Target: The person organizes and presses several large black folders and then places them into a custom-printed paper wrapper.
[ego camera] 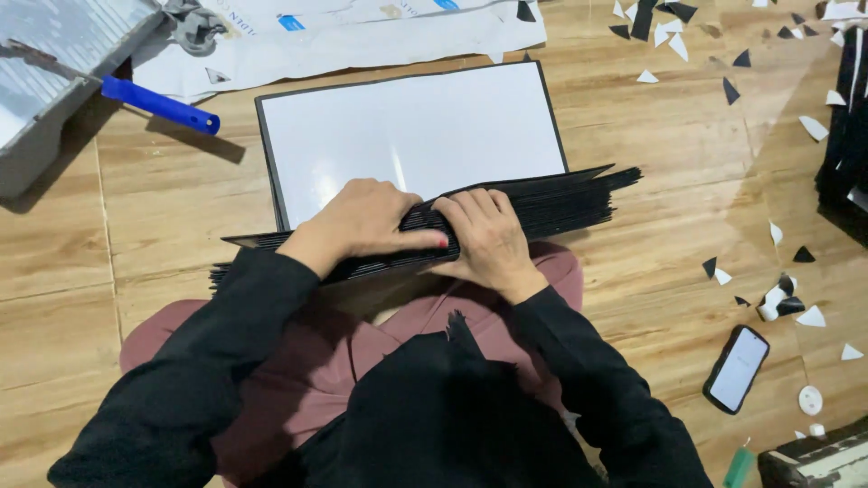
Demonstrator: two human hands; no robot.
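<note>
A thick stack of black sheets (551, 201) lies across my lap, tilted, its edges fanned out toward the right. My left hand (362, 221) rests on top of the stack, fingers curled over its edge. Beside it my right hand (488, 239) grips the same edge of the stack. Just beyond the stack a white board with a black rim (407, 136) lies flat on the wooden floor. My knees in pink trousers (298, 352) are under the stack.
A paper cutter with a blue handle (158, 104) stands at the far left. White printed paper (362, 32) lies behind the board. Black and white paper scraps (723, 90) litter the right floor. A phone (737, 369) lies at the right, near a glue bottle (740, 465).
</note>
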